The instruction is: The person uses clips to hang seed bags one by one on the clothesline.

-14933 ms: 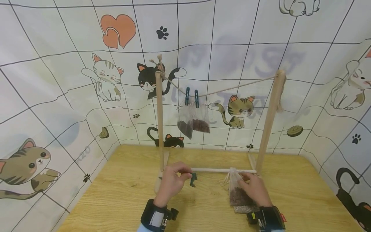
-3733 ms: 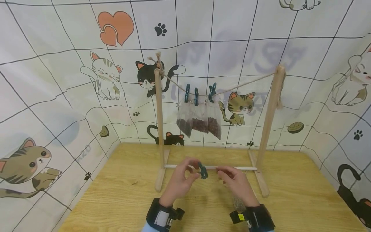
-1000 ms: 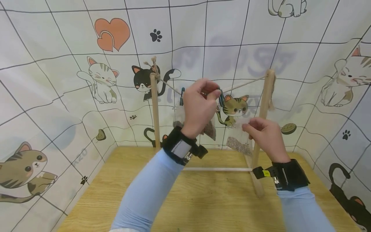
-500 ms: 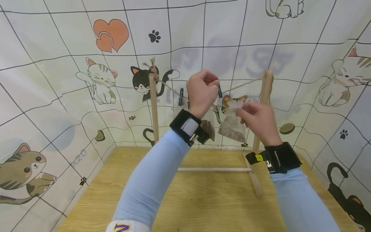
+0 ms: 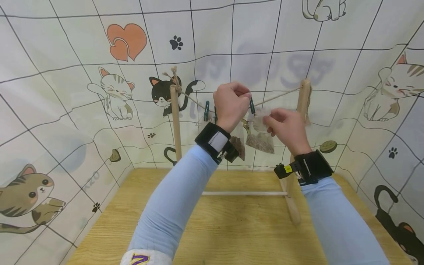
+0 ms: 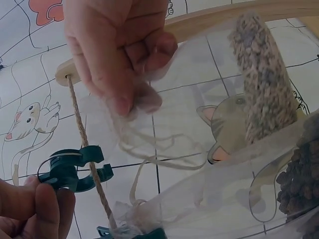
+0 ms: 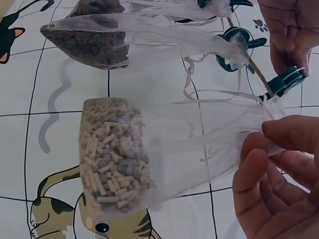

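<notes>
My left hand (image 5: 230,105) is up at the rope (image 5: 278,96), pinching a dark green clothespin (image 5: 252,106). In the left wrist view the clothespin's jaws (image 6: 75,169) stand apart around the rope. My right hand (image 5: 289,129) pinches the gathered top of a sheer drawstring bag (image 7: 114,154) of pale pellets, just below the rope. In the right wrist view the bag's top lies close beside the clothespin. To the left hangs a bag of dark brown pieces (image 5: 237,145), partly behind my left wrist. Another clothespin (image 5: 207,110) sits further left on the rope.
Two wooden posts, the left post (image 5: 176,125) and the right post (image 5: 303,99), carry the rope. A white crossbar (image 5: 245,193) joins them low above the wooden table (image 5: 232,228). A cat-patterned cloth (image 5: 258,29) stands behind.
Earlier, a third bag went onto the rope and the pellet bag lay on the table. Over the last second my right hand has raised that bag and moved it left, to the clothespin.
</notes>
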